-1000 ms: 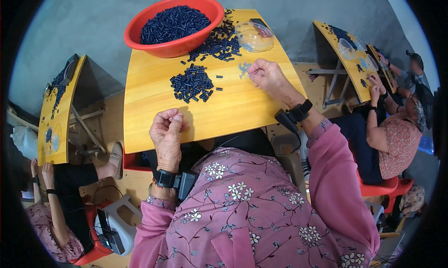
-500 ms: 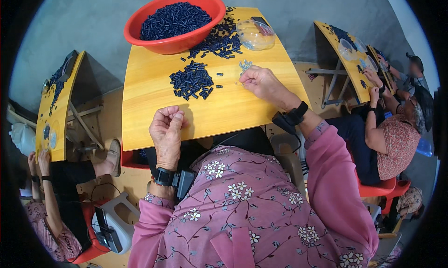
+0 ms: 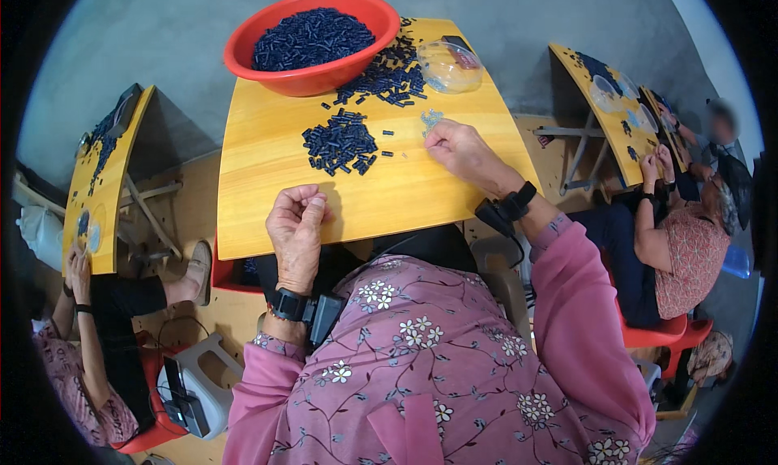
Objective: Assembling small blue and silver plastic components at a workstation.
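My left hand (image 3: 297,226) is over the near left edge of the yellow table (image 3: 267,141). Its thumb and fingers are pinched together, and whatever they hold is too small to make out. Further right, my right hand (image 3: 466,151) rests low over the tabletop with its fingertips closed beside a small heap of tiny pale clear pieces (image 3: 431,118). Its fingers hide anything between them. Left of that hand lies a pile of short dark cylindrical pieces (image 3: 339,142), with a few loose ones (image 3: 387,133) next to it.
A red basin (image 3: 235,56) full of dark pieces stands at the table's far left. More dark pieces spread beside it, near a clear plastic bowl (image 3: 447,68). Co-workers sit at yellow tables on the left (image 3: 105,189) and right (image 3: 579,84).
The view has shifted slightly, so the table appears a little right and lower. My right fingertips have drawn in slightly. The co-worker at right has pulled a hand back from the table.
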`<control>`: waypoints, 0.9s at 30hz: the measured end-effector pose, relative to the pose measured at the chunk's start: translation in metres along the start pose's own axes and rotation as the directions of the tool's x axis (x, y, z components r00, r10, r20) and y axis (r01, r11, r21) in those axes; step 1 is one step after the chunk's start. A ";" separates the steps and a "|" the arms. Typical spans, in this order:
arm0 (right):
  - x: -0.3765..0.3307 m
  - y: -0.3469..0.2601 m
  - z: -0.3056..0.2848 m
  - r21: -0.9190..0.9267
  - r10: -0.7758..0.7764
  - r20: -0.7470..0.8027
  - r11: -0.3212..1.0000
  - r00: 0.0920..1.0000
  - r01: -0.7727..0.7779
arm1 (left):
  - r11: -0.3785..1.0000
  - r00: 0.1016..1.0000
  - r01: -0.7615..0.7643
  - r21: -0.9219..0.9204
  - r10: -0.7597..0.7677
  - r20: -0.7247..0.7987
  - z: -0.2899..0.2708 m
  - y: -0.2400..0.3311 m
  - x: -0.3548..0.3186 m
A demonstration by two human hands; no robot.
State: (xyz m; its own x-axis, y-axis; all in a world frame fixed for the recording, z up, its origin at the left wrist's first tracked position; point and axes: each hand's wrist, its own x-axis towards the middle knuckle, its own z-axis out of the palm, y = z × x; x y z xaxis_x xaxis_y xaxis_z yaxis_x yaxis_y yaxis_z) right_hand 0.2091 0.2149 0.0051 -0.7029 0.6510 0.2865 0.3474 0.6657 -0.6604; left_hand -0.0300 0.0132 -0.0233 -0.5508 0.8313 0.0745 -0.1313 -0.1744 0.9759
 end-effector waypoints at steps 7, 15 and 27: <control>-0.003 -0.027 0.002 0.413 0.296 0.071 0.860 0.952 -0.298 | 0.999 1.000 0.012 0.031 -0.013 0.013 0.002 0.004 0.000; -0.002 -0.035 0.028 0.097 -0.044 0.132 0.995 0.990 0.031 | 0.999 1.000 0.002 0.053 -0.003 0.023 0.004 0.005 -0.001; 0.001 -0.025 0.015 0.003 -0.030 0.014 1.000 0.999 0.030 | 0.944 0.996 -0.087 0.318 0.074 0.053 0.011 0.022 0.014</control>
State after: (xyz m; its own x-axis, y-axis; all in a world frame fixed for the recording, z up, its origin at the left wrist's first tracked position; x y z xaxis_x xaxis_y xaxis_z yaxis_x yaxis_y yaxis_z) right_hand 0.1900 0.1936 0.0115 -0.7219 0.6255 0.2961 0.3244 0.6838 -0.6536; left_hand -0.0314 0.0272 0.0020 -0.5145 0.8429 0.1573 0.1858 -0.0695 0.9801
